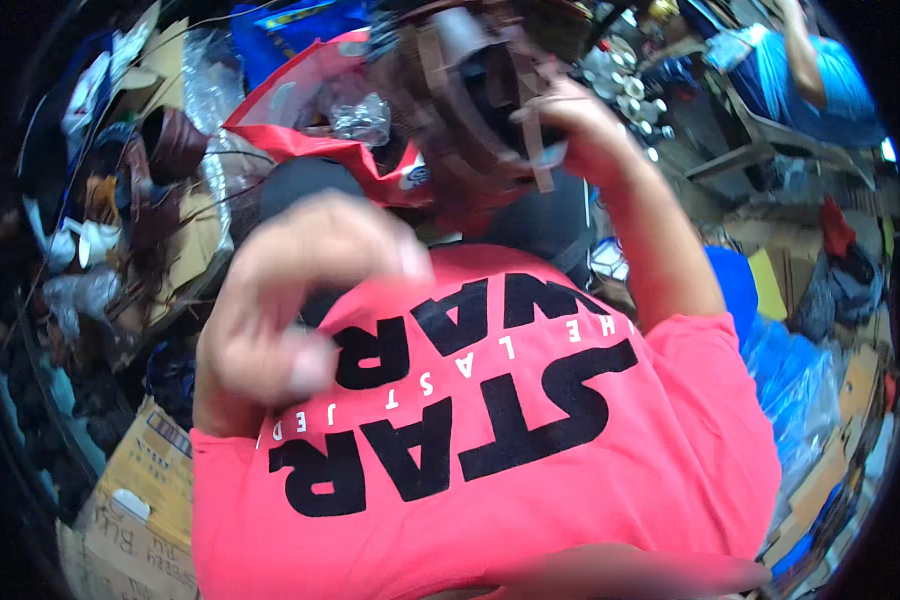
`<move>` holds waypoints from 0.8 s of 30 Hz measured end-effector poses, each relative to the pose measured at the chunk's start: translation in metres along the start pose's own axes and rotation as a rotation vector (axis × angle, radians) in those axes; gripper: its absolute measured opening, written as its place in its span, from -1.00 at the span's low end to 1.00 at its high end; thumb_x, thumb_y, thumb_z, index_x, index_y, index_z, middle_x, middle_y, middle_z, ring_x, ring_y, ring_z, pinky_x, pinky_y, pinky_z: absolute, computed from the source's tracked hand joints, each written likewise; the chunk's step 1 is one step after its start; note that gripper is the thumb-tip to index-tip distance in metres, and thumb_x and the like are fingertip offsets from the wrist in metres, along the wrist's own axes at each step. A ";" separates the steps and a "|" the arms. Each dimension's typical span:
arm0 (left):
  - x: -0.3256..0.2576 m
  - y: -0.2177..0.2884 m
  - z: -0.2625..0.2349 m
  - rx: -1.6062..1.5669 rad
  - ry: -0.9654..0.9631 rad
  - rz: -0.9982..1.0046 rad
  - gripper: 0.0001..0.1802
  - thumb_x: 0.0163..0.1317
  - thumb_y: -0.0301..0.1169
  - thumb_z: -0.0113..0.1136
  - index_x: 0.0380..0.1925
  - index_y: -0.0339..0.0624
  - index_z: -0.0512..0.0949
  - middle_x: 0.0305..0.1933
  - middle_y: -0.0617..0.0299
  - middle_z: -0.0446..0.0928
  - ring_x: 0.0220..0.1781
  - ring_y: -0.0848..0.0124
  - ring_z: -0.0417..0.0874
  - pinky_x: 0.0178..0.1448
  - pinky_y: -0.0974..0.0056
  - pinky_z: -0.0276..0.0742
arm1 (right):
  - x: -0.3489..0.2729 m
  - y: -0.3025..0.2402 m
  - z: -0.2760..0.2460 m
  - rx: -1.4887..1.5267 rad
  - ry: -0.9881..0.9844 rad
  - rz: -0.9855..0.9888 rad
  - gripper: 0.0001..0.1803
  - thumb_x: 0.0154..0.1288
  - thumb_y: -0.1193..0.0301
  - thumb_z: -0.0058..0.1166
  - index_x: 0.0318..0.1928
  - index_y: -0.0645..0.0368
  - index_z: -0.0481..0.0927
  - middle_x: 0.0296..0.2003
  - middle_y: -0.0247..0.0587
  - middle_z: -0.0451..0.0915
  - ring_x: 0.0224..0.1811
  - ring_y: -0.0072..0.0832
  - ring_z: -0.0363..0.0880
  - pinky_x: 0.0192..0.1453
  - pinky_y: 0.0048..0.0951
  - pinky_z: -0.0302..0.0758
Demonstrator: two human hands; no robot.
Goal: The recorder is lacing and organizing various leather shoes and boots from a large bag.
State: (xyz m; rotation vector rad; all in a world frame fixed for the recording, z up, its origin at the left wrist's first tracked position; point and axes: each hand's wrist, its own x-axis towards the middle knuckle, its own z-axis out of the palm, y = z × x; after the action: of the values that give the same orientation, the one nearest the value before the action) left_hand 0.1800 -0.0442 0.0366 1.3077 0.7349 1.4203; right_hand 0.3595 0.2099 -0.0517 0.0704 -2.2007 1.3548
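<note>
A brown, hollow, rounded thing (450,110) with a dark opening and strip-like pieces around it is at the top centre, above my lap. Blur hides its exact kind. My right hand (575,120) grips its right side, fingers curled at the edge of the opening. Closer to me and to the left, my left hand (315,285) is raised in front of my red shirt (510,500). It is smeared by motion, its fingers bent and the thumb apart, with nothing visible between them.
Behind the brown thing lies a red bag (290,140) with clear plastic. Cardboard and brown pieces crowd the left; a cardboard box (145,480) stands lower left. Blue plastic (785,385) and cardboard lie at right. A person in blue (810,85) is at upper right.
</note>
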 end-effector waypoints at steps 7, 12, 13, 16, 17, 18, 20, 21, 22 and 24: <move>0.056 0.036 0.038 -0.370 -0.692 0.004 -0.80 0.16 -0.11 0.26 -0.28 0.14 0.57 -0.24 0.05 0.55 -0.37 0.24 0.56 -0.24 0.26 0.30 | -0.141 -0.032 -0.114 0.161 0.801 0.920 -0.43 0.09 0.55 -0.05 0.20 0.26 0.31 0.01 -0.15 0.50 0.00 -0.37 0.53 0.06 -0.37 0.51; 0.071 0.022 0.055 -0.440 -0.754 -0.046 -0.70 0.17 -0.10 0.24 -0.29 -0.07 0.57 -0.24 0.00 0.54 -0.38 0.18 0.55 -0.26 0.23 0.33 | -0.243 -0.003 -0.092 0.158 0.937 1.301 -0.37 0.01 0.47 0.00 0.20 0.05 0.34 -0.13 -0.20 0.56 -0.19 -0.42 0.57 -0.29 -0.36 0.58; 0.070 0.023 0.058 -0.385 -0.761 -0.104 -0.66 0.17 -0.09 0.23 -0.29 -0.13 0.56 -0.24 -0.02 0.54 -0.38 0.17 0.55 -0.26 0.22 0.35 | -0.248 0.001 -0.080 0.213 0.916 1.362 -0.40 0.01 0.45 0.00 0.18 0.04 0.36 -0.17 -0.21 0.56 -0.22 -0.41 0.58 -0.32 -0.32 0.57; 0.056 -0.004 0.082 -0.557 -0.563 0.033 -0.57 0.15 -0.04 0.25 -0.27 -0.23 0.55 -0.24 -0.03 0.54 -0.37 0.15 0.54 -0.26 0.20 0.38 | -0.288 0.023 -0.052 0.279 0.828 1.535 -0.44 0.02 0.44 -0.01 0.13 0.01 0.38 -0.28 -0.26 0.57 -0.30 -0.39 0.58 -0.39 -0.25 0.57; 0.066 -0.002 0.085 -0.540 -0.551 0.022 -0.57 0.15 -0.04 0.25 -0.27 -0.23 0.55 -0.24 -0.03 0.54 -0.37 0.15 0.54 -0.26 0.20 0.38 | -0.275 0.020 -0.040 0.219 0.759 1.636 -0.43 0.01 0.44 -0.01 0.14 -0.01 0.38 -0.30 -0.26 0.56 -0.31 -0.39 0.58 -0.40 -0.26 0.58; 0.082 0.004 0.086 -0.510 -0.627 -0.024 -0.45 0.08 0.00 0.30 -0.28 -0.35 0.54 -0.25 -0.04 0.54 -0.36 0.16 0.54 -0.26 0.21 0.38 | -0.260 0.015 -0.025 0.293 0.828 1.617 -0.44 0.02 0.45 -0.03 0.14 0.00 0.38 -0.27 -0.23 0.56 -0.31 -0.39 0.57 -0.41 -0.23 0.57; 0.086 0.005 0.087 -0.478 -0.716 -0.086 -0.34 0.01 0.04 0.35 -0.28 -0.47 0.52 -0.25 -0.05 0.54 -0.35 0.17 0.54 -0.25 0.22 0.39 | -0.291 0.042 -0.010 0.441 0.785 1.618 -0.44 0.03 0.46 -0.04 0.15 0.09 0.36 -0.21 -0.17 0.55 -0.27 -0.34 0.56 -0.33 -0.16 0.55; 0.072 -0.001 0.091 -0.524 -0.645 -0.098 -0.40 0.08 0.02 0.30 -0.25 -0.41 0.53 -0.24 -0.07 0.53 -0.35 0.17 0.54 -0.25 0.23 0.39 | -0.315 0.061 -0.005 0.384 0.750 1.625 -0.44 0.03 0.46 -0.04 0.15 0.14 0.36 -0.18 -0.13 0.54 -0.22 -0.30 0.55 -0.23 -0.16 0.54; 0.065 -0.004 0.092 -0.571 -0.577 -0.107 -0.46 0.14 0.00 0.24 -0.22 -0.34 0.55 -0.23 -0.10 0.52 -0.35 0.16 0.53 -0.25 0.24 0.39 | -0.344 0.083 0.002 0.323 0.720 1.630 -0.44 0.04 0.47 -0.05 0.15 0.19 0.35 -0.15 -0.08 0.54 -0.17 -0.27 0.54 -0.13 -0.16 0.52; 0.068 -0.007 0.093 -0.577 -0.573 -0.068 -0.47 0.16 0.00 0.22 -0.21 -0.33 0.55 -0.24 -0.10 0.52 -0.35 0.17 0.53 -0.27 0.25 0.38 | -0.421 0.118 0.016 0.128 0.652 1.608 -0.31 0.06 0.25 0.10 0.24 0.17 0.30 0.04 0.05 0.50 0.07 -0.15 0.48 0.20 -0.29 0.35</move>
State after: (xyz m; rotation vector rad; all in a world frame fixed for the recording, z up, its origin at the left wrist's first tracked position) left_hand 0.2789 0.0033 0.0733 1.1232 -0.0225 1.0119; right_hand 0.6721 0.1559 -0.3535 -2.0964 -1.3351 1.7392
